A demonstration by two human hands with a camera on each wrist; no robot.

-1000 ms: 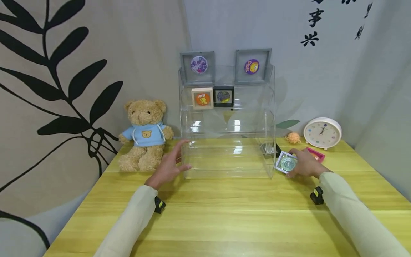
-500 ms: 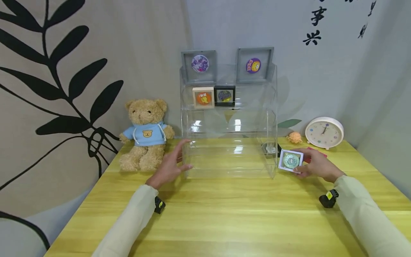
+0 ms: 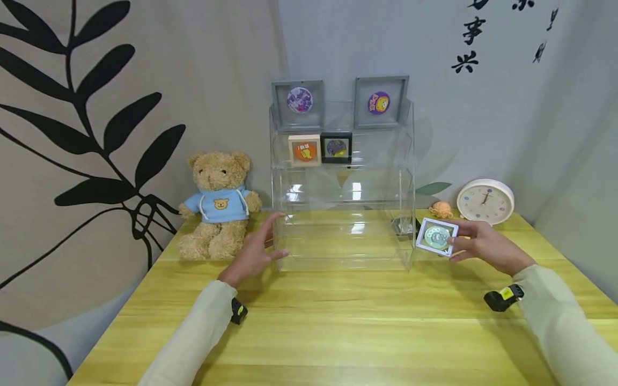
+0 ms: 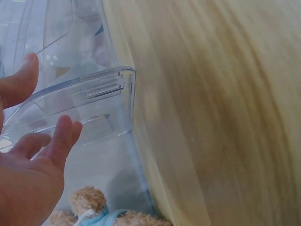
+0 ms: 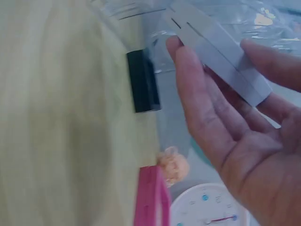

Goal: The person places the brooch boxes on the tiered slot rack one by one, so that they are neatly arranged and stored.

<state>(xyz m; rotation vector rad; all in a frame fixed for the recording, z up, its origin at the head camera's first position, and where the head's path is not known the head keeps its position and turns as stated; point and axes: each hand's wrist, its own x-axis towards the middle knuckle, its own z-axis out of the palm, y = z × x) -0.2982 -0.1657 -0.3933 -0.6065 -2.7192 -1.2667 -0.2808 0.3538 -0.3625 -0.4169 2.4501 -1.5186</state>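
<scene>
A clear tiered rack (image 3: 343, 262) stands mid-table. By its left side is my left hand (image 3: 251, 254), fingers spread and relaxed; the left wrist view puts thumb and fingers either side of the clear side panel (image 4: 106, 89). Just right of the rack, my right hand (image 3: 490, 247) pinches a white-framed square case (image 3: 419, 242) with a green round piece in it. In the right wrist view the case (image 5: 221, 56) is edge-on between thumb and fingers. Higher on the rack sit two grey frames (image 3: 316, 124) (image 3: 358, 120), a cream frame (image 3: 305, 163) and a black frame (image 3: 336, 160).
A teddy bear (image 3: 221, 206) in blue sits left of the rack. To the right are a white clock (image 3: 485, 201) and an orange fuzzy ball (image 3: 441, 209). The right wrist view shows a dark case (image 5: 142, 82) and a pink case (image 5: 148, 197) on the table.
My right hand has lifted the white-framed case slightly and turned it more towards the head camera, with the hand shifting right. My left hand has stayed beside the rack.
</scene>
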